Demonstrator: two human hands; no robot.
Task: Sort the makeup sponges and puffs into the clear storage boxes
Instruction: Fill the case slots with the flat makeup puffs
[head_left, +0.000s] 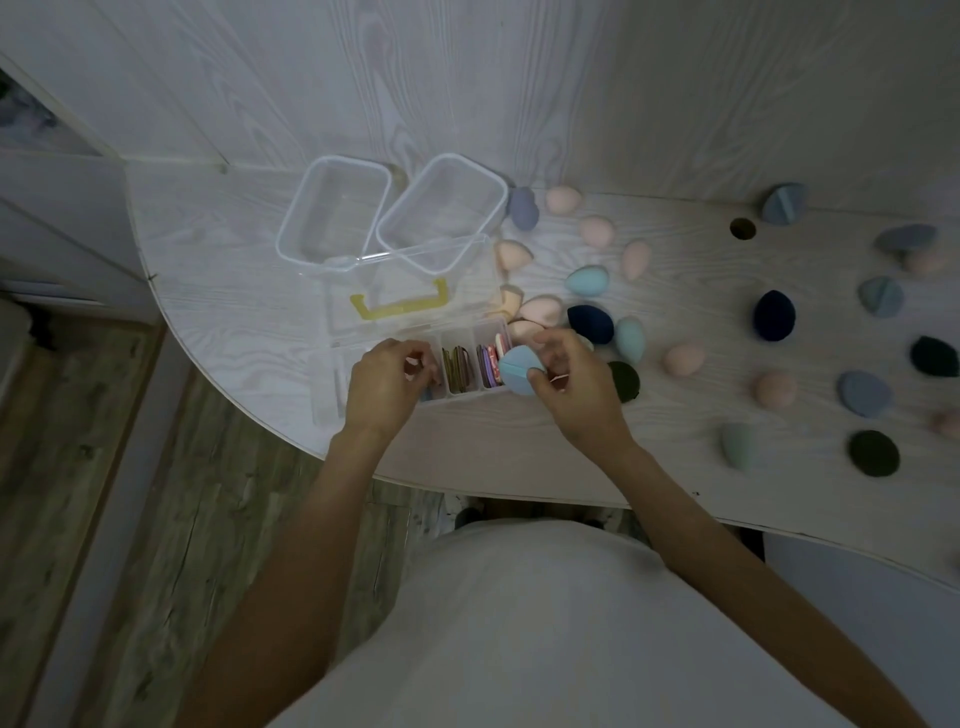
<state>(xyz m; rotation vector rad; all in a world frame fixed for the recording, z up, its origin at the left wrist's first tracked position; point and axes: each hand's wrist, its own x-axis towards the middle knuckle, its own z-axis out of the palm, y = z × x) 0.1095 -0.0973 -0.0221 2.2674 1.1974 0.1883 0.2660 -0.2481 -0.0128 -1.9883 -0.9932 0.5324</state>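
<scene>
On the white table (260, 291), the divided clear box (415, 358) lies with its long axis left to right. Over its right end, the right hand (571, 384) pinches a light blue puff (521, 370). The left hand (384, 384) curls into the left compartment; what it holds is hidden.

Left hand (384, 382) fingers curled; right hand (574, 384) fingers pinching.

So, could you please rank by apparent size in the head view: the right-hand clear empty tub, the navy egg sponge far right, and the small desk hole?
1. Clear empty tub
2. Navy egg sponge
3. Desk hole
</scene>
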